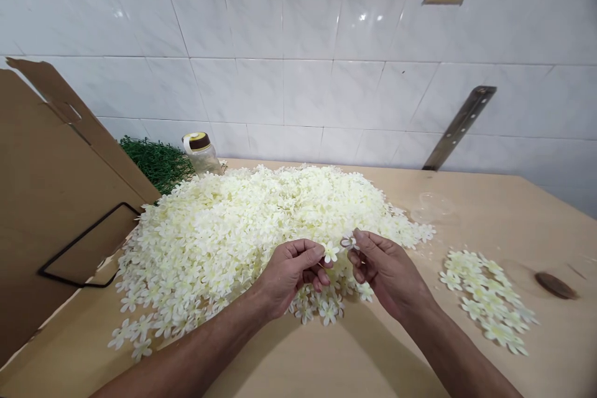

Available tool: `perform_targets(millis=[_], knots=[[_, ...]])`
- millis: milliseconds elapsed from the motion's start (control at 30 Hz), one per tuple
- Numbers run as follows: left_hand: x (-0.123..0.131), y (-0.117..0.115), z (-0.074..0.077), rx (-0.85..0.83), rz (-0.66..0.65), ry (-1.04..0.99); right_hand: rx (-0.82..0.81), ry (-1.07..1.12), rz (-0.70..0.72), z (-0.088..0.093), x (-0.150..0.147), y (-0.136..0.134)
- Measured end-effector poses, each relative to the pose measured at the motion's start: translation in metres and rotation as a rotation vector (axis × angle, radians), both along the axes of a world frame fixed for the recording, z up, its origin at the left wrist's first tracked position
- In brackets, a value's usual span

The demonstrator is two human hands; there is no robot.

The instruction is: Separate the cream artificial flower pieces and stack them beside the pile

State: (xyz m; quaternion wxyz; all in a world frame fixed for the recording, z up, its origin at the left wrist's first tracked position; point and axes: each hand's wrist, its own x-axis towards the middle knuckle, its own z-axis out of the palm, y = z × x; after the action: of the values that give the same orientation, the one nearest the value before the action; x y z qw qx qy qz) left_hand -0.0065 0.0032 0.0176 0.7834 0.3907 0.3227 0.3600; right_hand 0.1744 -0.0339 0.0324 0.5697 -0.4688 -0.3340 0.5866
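A big heap of white-yellow artificial flowers covers the middle of the table. Over its front edge, my left hand pinches one artificial flower between thumb and fingers, its petals facing up. Just to the right, my right hand grips another artificial flower at its fingertips. The two flowers are close together with a small gap between them. Parts of the fingers are hidden behind the hands.
On the right lies a smaller group of flowers, near a dark oval knot on the table. A lidded bottle and green artificial foliage stand behind the heap. A cardboard box rises at left; a metal bracket leans against the tiled wall.
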Motion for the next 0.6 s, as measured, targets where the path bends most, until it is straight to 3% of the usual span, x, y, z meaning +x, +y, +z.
perform_targets(millis=[400, 500, 600], knots=[[0.0009, 0.0005, -0.0013, 0.004, -0.004, -0.002, -0.006, 0.112, -0.008, 0.0003, 0.0048, 0.0005], [0.0007, 0.0003, -0.0001, 0.000, -0.001, 0.001, 0.044, -0.021, -0.048, 0.0015, 0.0040, -0.0004], [0.0001, 0.0002, 0.0007, 0.001, -0.006, -0.001, 0.166, -0.329, -0.136, 0.0000, 0.0031, -0.0017]])
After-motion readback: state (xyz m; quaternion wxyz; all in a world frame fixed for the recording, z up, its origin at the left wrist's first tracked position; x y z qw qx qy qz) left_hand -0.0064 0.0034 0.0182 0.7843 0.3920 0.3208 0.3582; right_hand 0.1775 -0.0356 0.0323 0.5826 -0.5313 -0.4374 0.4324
